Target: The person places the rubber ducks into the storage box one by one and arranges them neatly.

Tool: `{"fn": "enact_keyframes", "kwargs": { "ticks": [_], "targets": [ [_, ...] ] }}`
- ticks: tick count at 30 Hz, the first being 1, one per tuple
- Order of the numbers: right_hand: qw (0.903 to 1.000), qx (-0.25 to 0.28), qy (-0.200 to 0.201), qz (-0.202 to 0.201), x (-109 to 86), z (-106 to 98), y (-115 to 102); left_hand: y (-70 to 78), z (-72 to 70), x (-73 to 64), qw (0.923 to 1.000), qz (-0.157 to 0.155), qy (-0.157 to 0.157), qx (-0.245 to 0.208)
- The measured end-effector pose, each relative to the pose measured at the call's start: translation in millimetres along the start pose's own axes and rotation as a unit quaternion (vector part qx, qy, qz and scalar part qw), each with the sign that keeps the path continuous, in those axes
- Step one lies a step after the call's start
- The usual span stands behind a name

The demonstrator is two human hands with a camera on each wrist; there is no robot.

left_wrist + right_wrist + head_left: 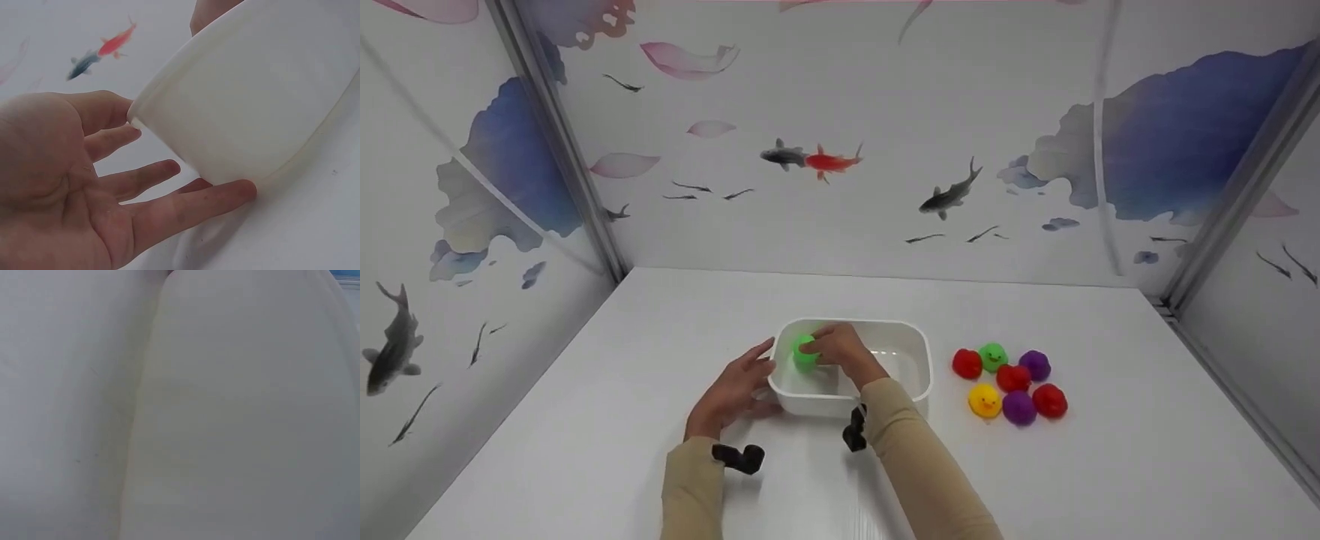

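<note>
Green toy [804,358] pinched by the right hand [842,350], inside the white tub [821,406] at its left end; the left hand [735,386], fingers extended, touches that end from outside, apparently steadying it. Loose toys [1013,379] lie clustered to the right, presumably for easy reach.

A person's left hand [735,386] is spread, fingers extended, palm turned inward. The right forearm [924,459] slants inward; the right hand [844,351] pinches with bent fingers.
</note>
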State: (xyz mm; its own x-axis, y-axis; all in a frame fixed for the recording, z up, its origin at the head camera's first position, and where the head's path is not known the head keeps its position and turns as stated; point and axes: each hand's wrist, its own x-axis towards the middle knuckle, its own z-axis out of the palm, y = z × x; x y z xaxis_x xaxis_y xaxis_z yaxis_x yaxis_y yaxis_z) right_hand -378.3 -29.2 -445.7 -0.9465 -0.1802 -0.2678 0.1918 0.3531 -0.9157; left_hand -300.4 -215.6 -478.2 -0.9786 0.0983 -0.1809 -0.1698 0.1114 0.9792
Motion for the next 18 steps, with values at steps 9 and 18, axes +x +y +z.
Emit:
{"fn": "enact_keyframes", "kwargs": {
  "ticks": [9,18],
  "targets": [
    [0.9984,-0.051,0.024,0.001,-2.2,6.6,-0.6,-1.7,-0.3,-2.4,1.0,0.003,-0.002,-0.007],
    [0.9966,-0.082,-0.004,-0.007,-1.5,4.1,-0.5,-5.1,-0.4,-0.1,1.0,-0.001,0.004,-0.005]
  ]
}}
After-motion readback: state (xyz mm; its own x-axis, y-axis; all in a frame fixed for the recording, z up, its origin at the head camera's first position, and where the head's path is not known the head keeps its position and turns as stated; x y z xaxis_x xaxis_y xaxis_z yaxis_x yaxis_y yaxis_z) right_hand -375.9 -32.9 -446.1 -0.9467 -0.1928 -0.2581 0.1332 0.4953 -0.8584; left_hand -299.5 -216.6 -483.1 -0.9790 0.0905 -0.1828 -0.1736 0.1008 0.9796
